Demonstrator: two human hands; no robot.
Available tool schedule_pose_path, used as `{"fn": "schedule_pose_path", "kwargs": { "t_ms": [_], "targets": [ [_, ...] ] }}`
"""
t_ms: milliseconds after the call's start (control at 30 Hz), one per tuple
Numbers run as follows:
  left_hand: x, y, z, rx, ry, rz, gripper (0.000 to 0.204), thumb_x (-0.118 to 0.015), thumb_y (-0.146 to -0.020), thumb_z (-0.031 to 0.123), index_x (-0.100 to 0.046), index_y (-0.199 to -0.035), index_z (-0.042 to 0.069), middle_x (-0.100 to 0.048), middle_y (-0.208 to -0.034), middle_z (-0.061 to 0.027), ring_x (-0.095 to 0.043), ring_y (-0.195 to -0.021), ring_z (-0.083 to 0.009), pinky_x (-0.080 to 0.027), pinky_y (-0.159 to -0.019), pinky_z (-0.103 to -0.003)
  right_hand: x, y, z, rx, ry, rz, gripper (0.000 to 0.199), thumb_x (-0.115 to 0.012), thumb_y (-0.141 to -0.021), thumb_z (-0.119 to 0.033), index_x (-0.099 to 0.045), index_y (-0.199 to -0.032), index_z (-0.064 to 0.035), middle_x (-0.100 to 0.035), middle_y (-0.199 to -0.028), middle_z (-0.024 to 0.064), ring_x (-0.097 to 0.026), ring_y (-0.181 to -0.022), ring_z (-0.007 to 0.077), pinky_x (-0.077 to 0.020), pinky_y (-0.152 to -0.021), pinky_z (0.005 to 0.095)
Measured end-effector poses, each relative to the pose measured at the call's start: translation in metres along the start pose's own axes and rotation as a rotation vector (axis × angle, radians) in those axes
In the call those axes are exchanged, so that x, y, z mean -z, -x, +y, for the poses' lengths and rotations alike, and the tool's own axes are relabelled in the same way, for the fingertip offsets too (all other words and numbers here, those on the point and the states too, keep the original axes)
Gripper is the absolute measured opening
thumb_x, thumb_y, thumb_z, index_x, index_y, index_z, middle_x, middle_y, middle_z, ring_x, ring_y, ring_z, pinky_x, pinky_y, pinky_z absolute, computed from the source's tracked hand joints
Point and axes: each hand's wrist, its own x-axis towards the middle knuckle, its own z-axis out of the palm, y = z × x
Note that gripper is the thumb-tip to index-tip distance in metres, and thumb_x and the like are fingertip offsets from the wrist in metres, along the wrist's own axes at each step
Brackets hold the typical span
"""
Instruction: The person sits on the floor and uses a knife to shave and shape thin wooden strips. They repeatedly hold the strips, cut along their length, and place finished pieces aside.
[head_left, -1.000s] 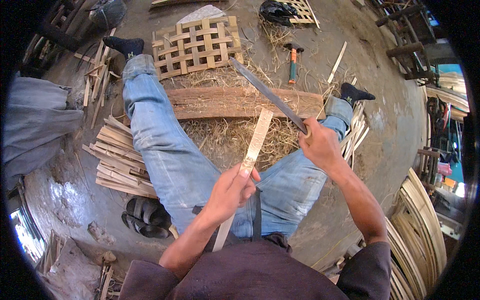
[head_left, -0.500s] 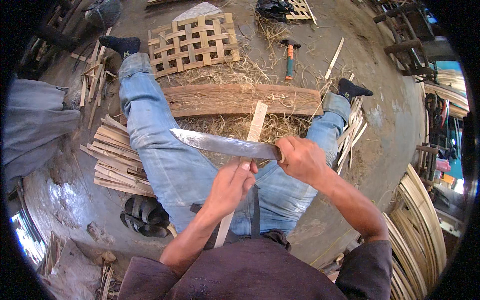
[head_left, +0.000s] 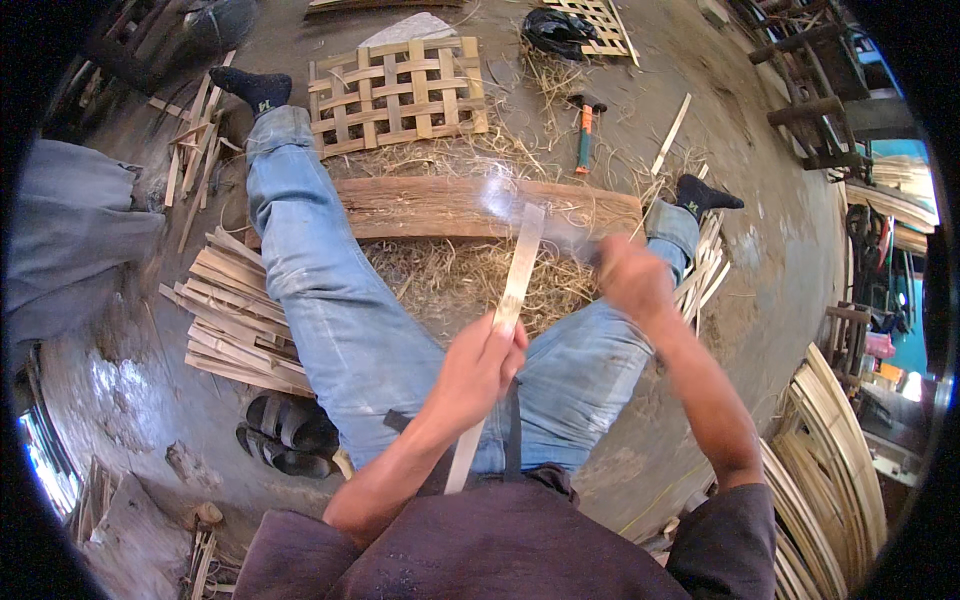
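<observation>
Blade [head_left: 530, 215] now swung up, blurred

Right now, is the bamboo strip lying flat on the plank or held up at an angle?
Held up at an angle: the left hand grips the bamboo strip mid-length, with its far end over the wooden plank; contact there cannot be told.

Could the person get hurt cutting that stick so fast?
Maybe. The right hand swings a long blade, blurred with speed, at the bamboo strip, and the left hand grips that strip not far below, so a slip could reach its fingers. The strip stands between the person's legs in jeans, so a glancing stroke might hit a leg. Chips could also fly up toward the face.
</observation>
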Motion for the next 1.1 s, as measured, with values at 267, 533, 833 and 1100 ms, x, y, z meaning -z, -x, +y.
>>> {"fn": "schedule_pose_path", "kwargs": {
  "t_ms": [267,533,833,1100],
  "targets": [
    [0.027,0.029,-0.013,0.082,0.057,0.109,0.031,-0.037,-0.104,0.032,-0.053,-0.105,0.005,-0.038,-0.066,0.0045,-0.032,-0.052,-0.0030,-0.028,-0.044,-0.020,0.059,0.009,0.027,-0.482,-0.337,-0.099,0.022,-0.063,-0.082,-0.013,-0.058,-0.101,-0.0042,-0.065,-0.080,0.0201,-0.065,-0.073,0.0389,-0.0501,-0.063,0.0461],
    [0.016,0.021,-0.013,-0.022,-0.197,0.137,0.032,-0.037,-0.103,0.027,-0.055,-0.111,0.001,-0.045,-0.068,0.0030,-0.038,-0.055,-0.0048,-0.033,-0.047,-0.023,0.077,0.001,-0.091,0.097,-0.397,-0.234,0.013,-0.062,-0.075,-0.010,-0.053,-0.084,-0.0065,-0.060,-0.072,0.0103,-0.065,-0.065,0.0290,-0.0527,-0.058,0.0403],
    [0.013,0.021,-0.016,-0.077,-0.372,0.180,0.030,-0.038,-0.102,0.022,-0.056,-0.109,0.000,-0.046,-0.066,0.0012,-0.042,-0.056,-0.0074,-0.036,-0.051,-0.027,0.055,0.000,-0.079,0.128,-0.380,-0.194,0.011,-0.062,-0.074,-0.011,-0.055,-0.082,-0.0069,-0.061,-0.072,0.0107,-0.065,-0.066,0.0301,-0.0529,-0.059,0.0416],
    [0.010,0.040,-0.007,-0.025,-0.278,0.186,0.029,-0.038,-0.103,0.022,-0.057,-0.112,0.001,-0.041,-0.066,0.0052,-0.036,-0.057,-0.0026,-0.032,-0.050,-0.023,0.026,-0.004,0.027,-0.488,-0.177,-0.205,0.016,-0.063,-0.079,-0.013,-0.058,-0.091,-0.0042,-0.064,-0.072,0.0205,-0.065,-0.067,0.0385,-0.0516,-0.059,0.0468]
  ]
}}
